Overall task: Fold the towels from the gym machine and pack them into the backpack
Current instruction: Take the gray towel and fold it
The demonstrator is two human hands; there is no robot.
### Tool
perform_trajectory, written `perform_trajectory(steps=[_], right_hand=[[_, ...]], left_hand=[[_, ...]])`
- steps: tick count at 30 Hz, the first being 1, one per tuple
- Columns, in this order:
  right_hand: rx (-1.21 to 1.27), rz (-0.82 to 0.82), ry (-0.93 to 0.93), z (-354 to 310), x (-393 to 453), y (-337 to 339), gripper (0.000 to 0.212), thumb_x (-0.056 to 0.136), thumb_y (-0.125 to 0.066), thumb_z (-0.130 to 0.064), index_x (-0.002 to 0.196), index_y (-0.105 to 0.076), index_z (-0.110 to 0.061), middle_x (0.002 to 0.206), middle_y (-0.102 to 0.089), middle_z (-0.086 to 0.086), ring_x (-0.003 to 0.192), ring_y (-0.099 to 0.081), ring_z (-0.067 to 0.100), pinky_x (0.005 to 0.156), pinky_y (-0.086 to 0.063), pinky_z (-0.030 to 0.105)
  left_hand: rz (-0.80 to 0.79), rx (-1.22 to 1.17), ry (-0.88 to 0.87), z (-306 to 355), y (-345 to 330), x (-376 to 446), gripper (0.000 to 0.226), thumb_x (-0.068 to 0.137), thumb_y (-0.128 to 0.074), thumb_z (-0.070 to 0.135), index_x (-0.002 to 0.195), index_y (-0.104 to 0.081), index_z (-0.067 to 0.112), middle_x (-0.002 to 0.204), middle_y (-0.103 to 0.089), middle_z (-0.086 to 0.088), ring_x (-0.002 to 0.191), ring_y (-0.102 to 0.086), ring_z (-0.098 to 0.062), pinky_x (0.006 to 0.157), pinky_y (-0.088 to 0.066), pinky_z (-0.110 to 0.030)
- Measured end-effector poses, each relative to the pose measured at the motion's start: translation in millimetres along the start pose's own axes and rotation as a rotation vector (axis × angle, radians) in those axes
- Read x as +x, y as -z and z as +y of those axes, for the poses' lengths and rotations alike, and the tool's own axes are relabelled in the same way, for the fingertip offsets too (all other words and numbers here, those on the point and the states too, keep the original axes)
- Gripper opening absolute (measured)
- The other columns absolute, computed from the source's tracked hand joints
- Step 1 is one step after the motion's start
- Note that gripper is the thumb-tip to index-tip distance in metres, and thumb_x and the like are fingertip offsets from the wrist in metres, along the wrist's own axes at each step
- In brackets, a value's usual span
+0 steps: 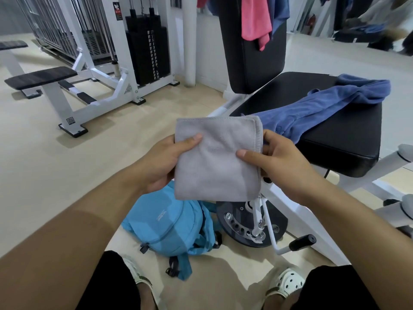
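Observation:
A grey towel (218,157), folded into a small rectangle, is held up in front of me. My left hand (165,162) grips its left edge with the thumb on top. My right hand (279,162) pinches its right edge. Directly below, a light blue backpack (169,227) lies on the floor between my feet and the machine. A blue towel (312,108) lies crumpled across the black seat (348,139) of the gym machine. A pink towel (254,19) and a dark blue one (279,10) hang over the black backrest (245,59).
The machine's white frame, round pivot plate (248,222) and a black-handled lever (301,241) stand just right of the backpack. A weight-stack machine (147,45) and white benches (42,79) sit at the back left. Open beige floor lies on the left.

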State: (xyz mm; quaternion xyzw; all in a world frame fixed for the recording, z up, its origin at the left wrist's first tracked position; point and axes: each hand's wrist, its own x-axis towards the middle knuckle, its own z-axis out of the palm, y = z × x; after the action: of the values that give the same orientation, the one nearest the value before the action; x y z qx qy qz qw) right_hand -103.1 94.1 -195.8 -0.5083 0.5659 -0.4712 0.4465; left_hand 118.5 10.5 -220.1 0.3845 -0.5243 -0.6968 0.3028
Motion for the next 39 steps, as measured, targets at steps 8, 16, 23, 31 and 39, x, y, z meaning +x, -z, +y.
perform_trajectory(steps=[8,16,23,31,39], right_hand=[[-0.441,0.273,0.193,6.3,2.6,5.2,0.053,0.089,-0.073,-0.041,0.133,-0.047,-0.031,0.13,-0.057,-0.018,0.105,-0.064,-0.001,0.091,-0.055,0.026],[-1.259,-0.054,0.576,15.4,-5.3,-13.8,0.067,0.075,-0.079,-0.044,0.136,-0.054,-0.029,0.133,-0.06,-0.009,0.124,-0.053,0.018,0.107,-0.035,0.034],[-1.156,-0.115,0.522,8.7,-0.7,-2.5,0.039,0.087,-0.068,-0.021,0.123,-0.062,-0.034,0.108,-0.069,-0.017,0.096,-0.061,0.012,0.081,-0.047,0.032],[-0.804,-0.195,0.366,6.2,-4.3,-2.5,0.026,0.095,-0.057,-0.046,0.119,-0.063,-0.037,0.102,-0.068,-0.021,0.097,-0.063,0.002,0.082,-0.053,0.032],[-0.73,-0.139,0.337,10.9,-0.3,0.1,0.041,0.093,-0.064,-0.048,0.131,-0.052,-0.035,0.112,-0.059,-0.023,0.105,-0.057,-0.003,0.081,-0.05,0.021]], left_hand=[[-0.021,-0.121,0.053,-4.4,-6.0,2.7,0.053,0.081,-0.072,0.014,0.133,-0.059,0.012,0.122,-0.072,-0.01,0.1,-0.071,-0.025,0.074,-0.061,-0.035],[0.024,-0.231,0.203,-10.1,-9.0,6.5,0.029,0.09,-0.063,0.005,0.118,-0.065,0.008,0.096,-0.076,-0.011,0.076,-0.074,-0.021,0.061,-0.061,-0.031],[0.052,-0.15,0.097,-11.3,-8.6,5.4,0.045,0.088,-0.057,-0.004,0.128,-0.063,0.015,0.123,-0.069,-0.02,0.098,-0.061,-0.029,0.077,-0.051,-0.039],[-0.054,-0.013,-0.111,-3.4,-11.5,-2.0,0.028,0.099,-0.051,0.016,0.125,-0.063,0.015,0.108,-0.068,-0.01,0.098,-0.058,-0.027,0.073,-0.048,-0.035],[-0.122,0.324,-0.282,-4.4,-8.8,-9.5,0.059,0.067,-0.088,0.019,0.116,-0.054,0.019,0.097,-0.068,0.007,0.091,-0.067,-0.009,0.07,-0.055,-0.023]])
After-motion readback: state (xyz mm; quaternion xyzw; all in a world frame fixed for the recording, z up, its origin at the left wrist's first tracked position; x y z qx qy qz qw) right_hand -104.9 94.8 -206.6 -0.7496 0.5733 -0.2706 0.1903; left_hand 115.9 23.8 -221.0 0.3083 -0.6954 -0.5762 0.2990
